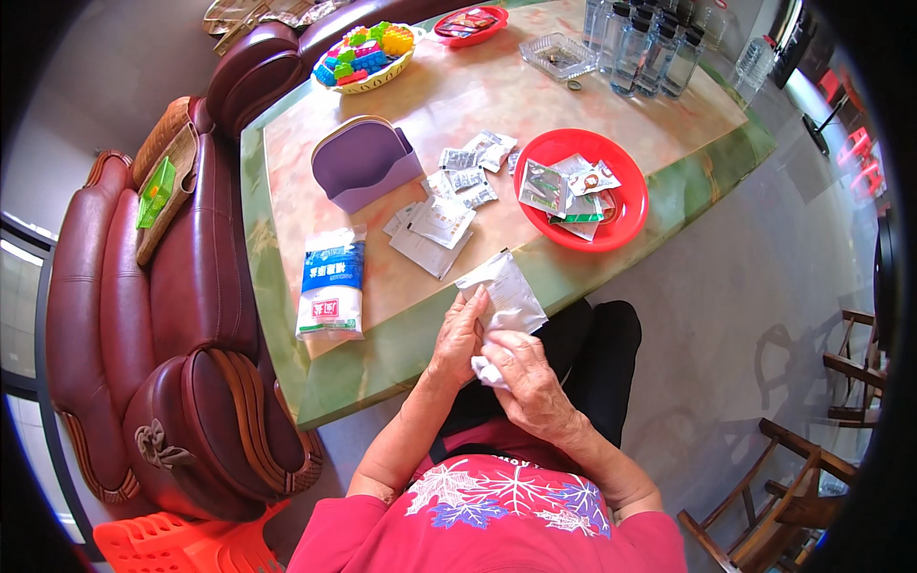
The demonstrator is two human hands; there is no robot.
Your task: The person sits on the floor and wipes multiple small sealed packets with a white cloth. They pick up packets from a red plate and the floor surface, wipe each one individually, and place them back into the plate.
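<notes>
My left hand (458,336) is closed on a flat white sachet (506,284) at the table's near edge, its thumb on the front face. My right hand (531,384) grips a crumpled white tissue (489,371) and presses part of it against the sachet's lower end. Beyond my hands lies a loose pile of white sachets (442,222). To its right, a round red plate (630,212) bears several sachets in white, green and silver. At the left, a blue-and-white plastic bag (330,286) of white contents lies flat near the purple holder (363,164).
The stone-look table (277,277) has a green border. At its back stand a basket of toy bricks (366,59), a small red dish (468,26), a glass ashtray (557,57) and several clear bottles (659,59). A maroon leather sofa (181,277) is at the left; wooden chairs (764,497) at the right.
</notes>
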